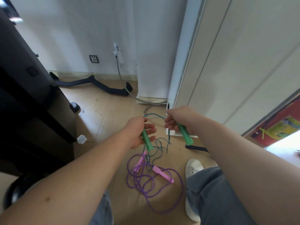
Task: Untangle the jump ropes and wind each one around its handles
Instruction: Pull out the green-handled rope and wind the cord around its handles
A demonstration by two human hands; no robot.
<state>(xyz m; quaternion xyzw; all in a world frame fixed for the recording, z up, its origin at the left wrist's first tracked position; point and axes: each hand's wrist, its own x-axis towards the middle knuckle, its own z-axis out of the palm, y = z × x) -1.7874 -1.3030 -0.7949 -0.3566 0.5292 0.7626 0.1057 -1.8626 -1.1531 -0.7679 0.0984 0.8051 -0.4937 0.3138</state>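
Grip: my left hand (pixel 139 132) clasped one green handle (pixel 146 142), my right hand (pixel 177 122) the second green handle (pixel 185 134), both raised | Place: the teal cord (pixel 159 143) drooped between them into the purple rope (pixel 155 182) and pink handles (pixel 162 173) on the floor (pixel 113 111) | Handling: light, limp, snag-prone cord, so I judged the rigid handles the best hold.

Wears loose blue-grey denim jeans (pixel 211 195) — faded, softly creased at the knee — and a white lace-up shoe (pixel 194 168) (toe and laces clear of the trouser hem). Shows forearms (pixel 235 143) bare all the way down to the left hand (pixel 138 130) and the right hand (pixel 177 119), with one small dark spot on the left forearm (pixel 65 184).
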